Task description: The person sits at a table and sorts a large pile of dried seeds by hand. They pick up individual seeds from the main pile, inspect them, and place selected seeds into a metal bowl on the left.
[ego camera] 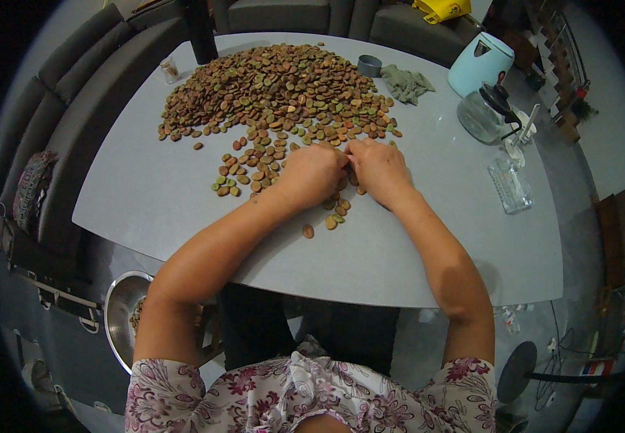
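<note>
A broad heap of dried broad beans (280, 89), brown with some green ones, covers the far middle of the grey-white table (150, 200). At the heap's near edge my left hand (315, 170) and my right hand (377, 165) meet, fingers curled down and fingertips nearly touching. Whether a bean is between the fingers is hidden by the hands. Loose beans (262, 159) spread left of my left hand, and several more lie under and between my wrists. One single brown bean (308, 231) sits apart, closest to me.
To the right stand a light-blue kettle (480, 62), a glass pot (483, 116) and a clear glass container (510, 187). A green cloth (407, 84) and grey cup (369, 66) adjoin the heap. A small jar (169, 71) is far left. Below the table edge, a steel bowl (120, 303) holds beans.
</note>
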### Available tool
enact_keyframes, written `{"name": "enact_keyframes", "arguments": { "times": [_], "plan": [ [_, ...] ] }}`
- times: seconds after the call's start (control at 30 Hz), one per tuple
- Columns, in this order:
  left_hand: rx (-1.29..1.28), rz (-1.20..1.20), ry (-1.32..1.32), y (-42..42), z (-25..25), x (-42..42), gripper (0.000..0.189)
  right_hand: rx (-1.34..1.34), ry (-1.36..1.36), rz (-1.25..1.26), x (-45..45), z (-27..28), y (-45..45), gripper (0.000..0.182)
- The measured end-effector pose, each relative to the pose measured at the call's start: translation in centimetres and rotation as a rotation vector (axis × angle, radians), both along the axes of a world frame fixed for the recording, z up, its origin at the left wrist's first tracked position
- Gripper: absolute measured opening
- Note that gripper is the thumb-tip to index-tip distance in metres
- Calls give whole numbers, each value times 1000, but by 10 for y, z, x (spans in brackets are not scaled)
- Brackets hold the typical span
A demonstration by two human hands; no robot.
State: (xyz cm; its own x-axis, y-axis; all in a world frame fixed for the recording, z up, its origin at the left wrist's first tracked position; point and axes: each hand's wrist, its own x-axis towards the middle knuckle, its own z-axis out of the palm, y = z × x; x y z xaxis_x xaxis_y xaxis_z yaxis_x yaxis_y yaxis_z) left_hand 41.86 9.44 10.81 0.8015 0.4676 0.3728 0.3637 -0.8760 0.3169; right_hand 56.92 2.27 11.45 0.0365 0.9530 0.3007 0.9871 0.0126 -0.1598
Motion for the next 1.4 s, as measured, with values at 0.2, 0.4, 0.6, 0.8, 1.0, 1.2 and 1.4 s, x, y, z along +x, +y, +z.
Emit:
{"name": "enact_keyframes", "arguments": {
  "times": [0.2, 0.4, 0.6, 0.8, 1.0, 1.2, 1.4],
  "plan": [
    [122, 4, 102, -7, 1, 6, 13, 165, -51, 35, -2, -5, 0, 8],
    [-233, 18, -56, 1, 8, 1, 10, 248, 83, -12, 6, -11, 1, 11],
    [-1579, -210, -612, 44, 32, -34, 10, -25, 1761, 85, 18, 31, -17, 19],
    [-1233, -116, -299, 44, 30, -34, 11, -126, 870, 20, 19, 19, -17, 18],
    [-366, 6, 127, 23, 30, -33, 15, -135, 346, 43, 7, 12, -24, 19],
    [-208, 109, 242, 9, 31, -31, 16, -207, 310, 4, -1, 22, -25, 23],
    [-206, 96, 209, 8, 26, -28, 16, -208, 371, 35, -2, 21, -24, 20]
  ]
}}
